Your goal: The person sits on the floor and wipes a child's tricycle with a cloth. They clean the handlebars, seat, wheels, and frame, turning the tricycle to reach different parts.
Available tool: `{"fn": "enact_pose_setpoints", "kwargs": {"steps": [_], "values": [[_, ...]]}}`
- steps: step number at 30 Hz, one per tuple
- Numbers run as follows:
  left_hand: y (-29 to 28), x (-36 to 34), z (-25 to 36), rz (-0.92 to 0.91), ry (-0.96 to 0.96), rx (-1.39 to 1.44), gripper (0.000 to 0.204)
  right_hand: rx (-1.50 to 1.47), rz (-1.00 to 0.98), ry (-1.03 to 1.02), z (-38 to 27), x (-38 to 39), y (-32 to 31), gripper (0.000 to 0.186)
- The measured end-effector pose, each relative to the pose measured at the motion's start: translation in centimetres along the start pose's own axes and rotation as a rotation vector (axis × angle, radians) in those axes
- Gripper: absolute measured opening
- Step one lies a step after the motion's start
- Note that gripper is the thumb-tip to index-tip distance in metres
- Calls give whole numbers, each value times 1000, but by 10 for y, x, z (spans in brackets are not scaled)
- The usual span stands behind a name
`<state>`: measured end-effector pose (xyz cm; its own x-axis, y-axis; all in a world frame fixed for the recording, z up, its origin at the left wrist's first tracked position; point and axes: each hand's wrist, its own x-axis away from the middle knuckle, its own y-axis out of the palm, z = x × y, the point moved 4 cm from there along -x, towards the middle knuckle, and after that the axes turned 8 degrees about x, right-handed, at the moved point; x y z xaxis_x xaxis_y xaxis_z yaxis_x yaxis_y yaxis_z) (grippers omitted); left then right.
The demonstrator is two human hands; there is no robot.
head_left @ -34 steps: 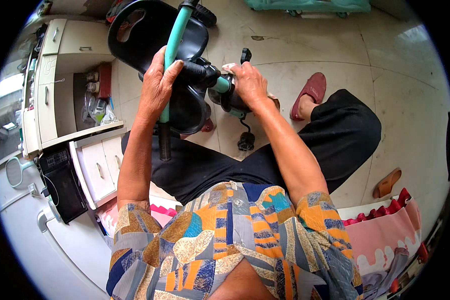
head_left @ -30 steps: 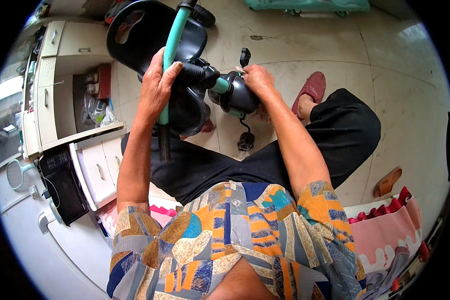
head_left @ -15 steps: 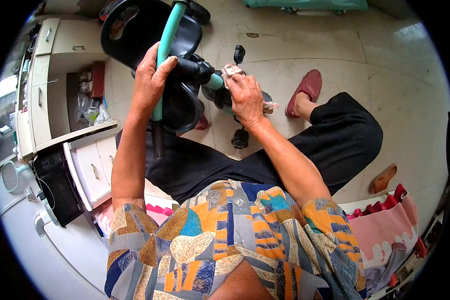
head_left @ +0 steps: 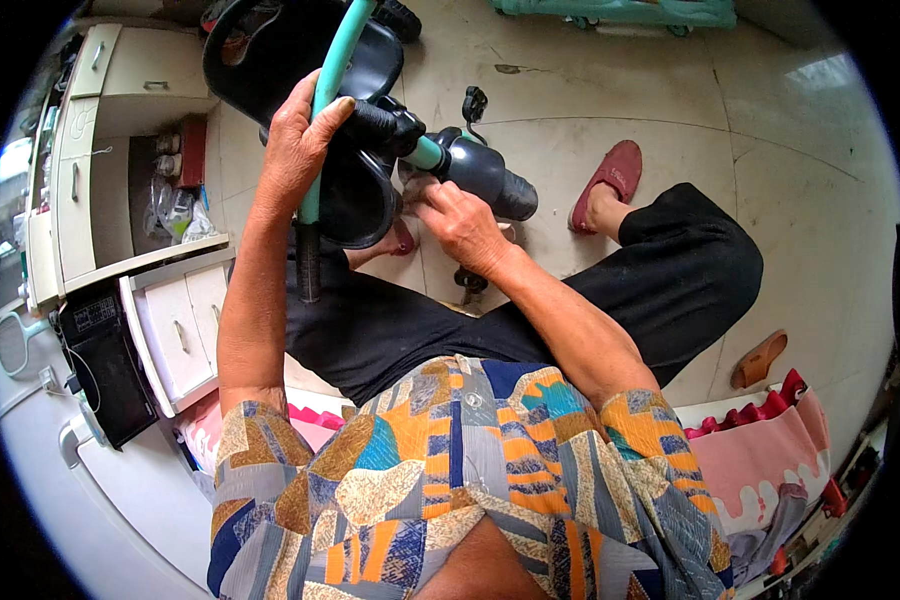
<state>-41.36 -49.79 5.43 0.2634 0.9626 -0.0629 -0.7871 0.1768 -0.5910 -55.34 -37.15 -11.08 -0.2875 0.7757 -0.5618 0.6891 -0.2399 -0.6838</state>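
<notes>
A child's tricycle with a teal frame tube point(head_left: 425, 153) and a black seat point(head_left: 365, 75) stands tilted between my legs. My left hand point(head_left: 303, 135) is wrapped around its curved teal bar point(head_left: 342, 55), above the black grip point(head_left: 309, 265) at the bar's lower end. My right hand point(head_left: 457, 222) is closed beside the frame, just below the black rounded wheel cover point(head_left: 475, 170). Pale cloth shows a little at its fingertips; most of it is hidden by the hand. One black pedal point(head_left: 474, 103) sticks out beyond the wheel cover, another lies partly behind my right wrist.
White cabinets and drawers point(head_left: 180, 335) stand at the left, with an open shelf holding plastic bags point(head_left: 178, 215). My red shoe point(head_left: 620, 170) is on the tiled floor point(head_left: 610, 95). A brown slipper point(head_left: 759, 360) lies at the right near a pink cloth point(head_left: 770, 450). A teal wheeled item point(head_left: 620, 12) is at the far edge.
My right hand with the cloth has moved left and down, off the wheel cover, which is now exposed. My left hand keeps its hold on the bar, shifted slightly upward.
</notes>
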Motion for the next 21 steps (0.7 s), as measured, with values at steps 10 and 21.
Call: {"fn": "enact_pose_setpoints", "kwargs": {"steps": [10,21], "values": [[-3,-3,-4,15,9,9,51,-174,-747,841,50,101,63,18],[-18,-10,-15,-2,2,13,53,-222,-786,970,35,95,63,22]]}}
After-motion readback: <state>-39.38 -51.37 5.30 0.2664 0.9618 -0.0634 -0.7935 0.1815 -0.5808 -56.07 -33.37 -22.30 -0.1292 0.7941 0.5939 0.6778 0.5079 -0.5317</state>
